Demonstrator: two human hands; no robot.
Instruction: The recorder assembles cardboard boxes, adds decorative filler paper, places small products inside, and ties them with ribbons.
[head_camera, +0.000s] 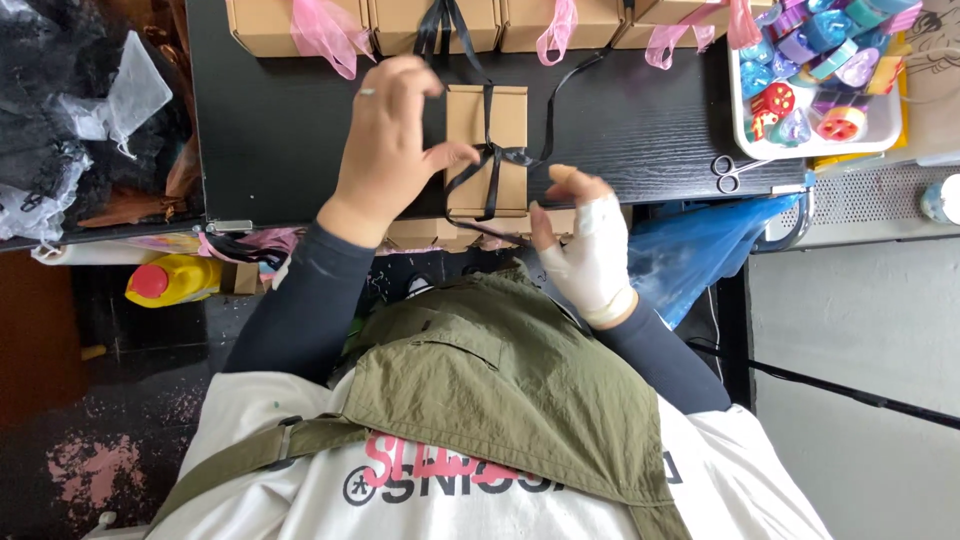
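Left hand (390, 140) pinching black ribbon (492, 155) on kraft box (487, 150); bandaged right hand (585, 240) released, at four o'clock.

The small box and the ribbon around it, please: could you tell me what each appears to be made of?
The small box looks like plain brown kraft cardboard: matte, uncoated, with crisp folded edges. The black ribbon looks like thin satin or similar woven fabric, hard to say which: it drapes in loose loops with a faint sheen, held by the left hand.

One tied box (487, 150) (plus one scissors (733, 172))
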